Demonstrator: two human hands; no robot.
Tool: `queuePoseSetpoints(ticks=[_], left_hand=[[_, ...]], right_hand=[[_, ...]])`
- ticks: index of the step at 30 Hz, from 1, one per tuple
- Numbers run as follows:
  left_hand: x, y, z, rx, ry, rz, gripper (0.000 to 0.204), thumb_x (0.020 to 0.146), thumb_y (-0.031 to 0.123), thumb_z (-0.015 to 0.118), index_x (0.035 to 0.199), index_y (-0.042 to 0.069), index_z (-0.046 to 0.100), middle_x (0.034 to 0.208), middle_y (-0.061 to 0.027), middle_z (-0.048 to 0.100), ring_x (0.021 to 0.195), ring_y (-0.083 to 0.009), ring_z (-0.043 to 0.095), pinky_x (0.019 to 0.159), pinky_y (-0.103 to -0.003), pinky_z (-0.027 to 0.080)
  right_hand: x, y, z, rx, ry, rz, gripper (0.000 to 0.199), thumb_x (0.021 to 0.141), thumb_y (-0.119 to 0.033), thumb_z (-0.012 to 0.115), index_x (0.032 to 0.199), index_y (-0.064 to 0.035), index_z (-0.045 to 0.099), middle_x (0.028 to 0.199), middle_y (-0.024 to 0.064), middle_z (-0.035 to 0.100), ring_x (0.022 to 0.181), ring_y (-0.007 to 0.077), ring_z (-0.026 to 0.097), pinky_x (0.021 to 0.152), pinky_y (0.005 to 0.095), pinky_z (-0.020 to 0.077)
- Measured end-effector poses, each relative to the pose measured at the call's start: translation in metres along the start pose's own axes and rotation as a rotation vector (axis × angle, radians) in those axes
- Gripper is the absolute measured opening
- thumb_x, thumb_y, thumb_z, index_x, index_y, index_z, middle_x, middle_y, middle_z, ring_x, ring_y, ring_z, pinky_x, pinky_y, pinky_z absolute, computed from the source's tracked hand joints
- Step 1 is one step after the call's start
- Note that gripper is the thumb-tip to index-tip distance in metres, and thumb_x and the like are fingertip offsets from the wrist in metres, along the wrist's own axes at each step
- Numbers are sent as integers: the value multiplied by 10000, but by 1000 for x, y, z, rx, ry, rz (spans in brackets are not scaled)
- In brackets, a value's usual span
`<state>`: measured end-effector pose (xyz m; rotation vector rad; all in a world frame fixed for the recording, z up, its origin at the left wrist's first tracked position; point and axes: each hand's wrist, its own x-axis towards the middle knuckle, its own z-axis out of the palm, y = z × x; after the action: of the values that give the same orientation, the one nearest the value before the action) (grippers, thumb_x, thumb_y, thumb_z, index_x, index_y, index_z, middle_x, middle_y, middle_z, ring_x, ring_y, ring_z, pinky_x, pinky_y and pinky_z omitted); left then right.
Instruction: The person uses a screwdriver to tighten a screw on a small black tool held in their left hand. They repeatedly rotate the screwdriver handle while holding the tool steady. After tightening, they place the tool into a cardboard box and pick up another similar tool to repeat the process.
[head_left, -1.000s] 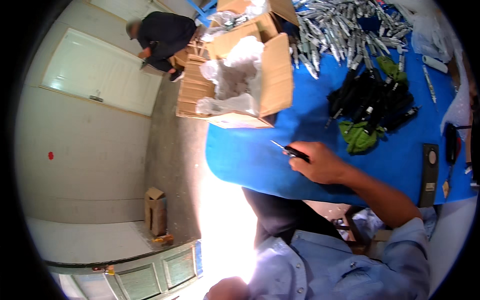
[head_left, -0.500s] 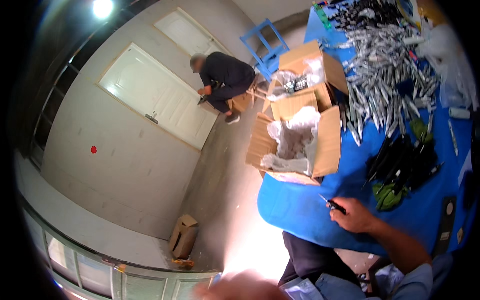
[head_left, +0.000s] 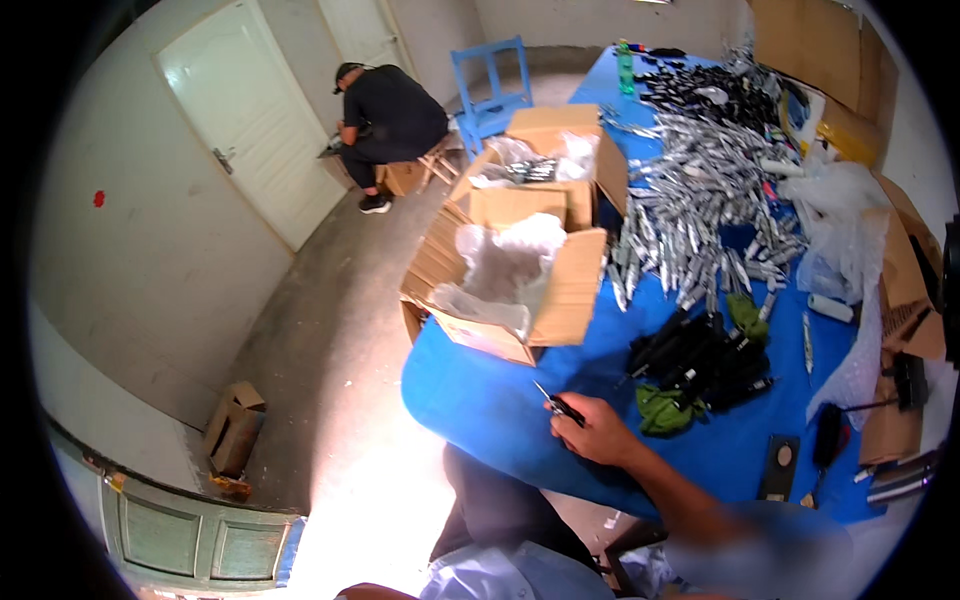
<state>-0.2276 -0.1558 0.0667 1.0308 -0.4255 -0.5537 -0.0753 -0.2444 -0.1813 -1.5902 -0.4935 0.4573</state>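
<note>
My right hand [head_left: 592, 432] is closed around a small black-handled tool [head_left: 566, 409] with a thin pointed metal tip, held above the near edge of the blue-covered table [head_left: 480, 410]. To the right of this hand lies a bundle of slim black items [head_left: 700, 360], with green cloth [head_left: 664, 411] at its near end. Only a sliver of my left hand [head_left: 375, 593] shows at the lower edge; its fingers are hidden.
An open cardboard box [head_left: 565, 290] with plastic lining stands left of the bundle, another box [head_left: 545, 120] behind it. Slim silver pieces [head_left: 690, 200] cover the table's far part. A person in black [head_left: 395, 115] sits near a blue chair [head_left: 490, 90]. A carton [head_left: 235, 430] stands on the floor.
The view has turned, so the table and boxes appear farther left. My blurred left hand has dropped mostly out of the picture. The right hand still holds the tool.
</note>
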Motion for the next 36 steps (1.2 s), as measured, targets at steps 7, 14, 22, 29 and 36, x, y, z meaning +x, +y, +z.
queuePoseSetpoints(ticks=[7, 14, 22, 29, 36], left_hand=[[-59, 19, -62, 102, 592, 59, 586, 903, 132, 617, 1398, -125, 438, 845, -222, 682, 465, -106, 528, 325, -220, 349], [-90, -55, -123, 412, 897, -266, 621, 920, -41, 519, 1524, -42, 374, 1191, -194, 640, 558, -83, 526, 500, -235, 462], [-89, -82, -142, 841, 693, -413, 598, 978, -2, 581, 1551, 24, 411, 1265, -157, 659, 859, -141, 681, 774, -307, 570], [-90, -93, -150, 1039, 756, -342, 498, 976, 6, 649, 1464, 13, 549, 1183, -189, 723, 919, -205, 733, 818, -323, 582], [-89, -97, -153, 1028, 774, -300, 414, 986, 1, 623, 1400, 17, 628, 1064, -105, 731, 943, -118, 689, 815, -251, 547]], right_hand=[[4, -1, -7, 55, -10, 18, 229, 1002, -124, 610, 1192, 1, 640, 813, 21, 646, 607, 65, 563, 530, 244, 455], [4, -18, -3, 263, -53, 132, 195, 989, -127, 585, 1130, -2, 635, 814, 24, 643, 620, 76, 559, 540, 256, 450], [1, -15, -11, 392, -112, 173, 312, 1004, -103, 549, 1293, -4, 612, 868, 30, 648, 597, 61, 535, 494, 242, 426], [1, -15, -14, 379, -143, 159, 374, 1047, -90, 532, 1403, 13, 585, 866, 49, 646, 616, 61, 547, 477, 216, 412], [0, -15, -14, 391, -163, 149, 381, 1054, -111, 548, 1412, 13, 585, 842, 35, 632, 608, 58, 483, 507, 229, 389]])
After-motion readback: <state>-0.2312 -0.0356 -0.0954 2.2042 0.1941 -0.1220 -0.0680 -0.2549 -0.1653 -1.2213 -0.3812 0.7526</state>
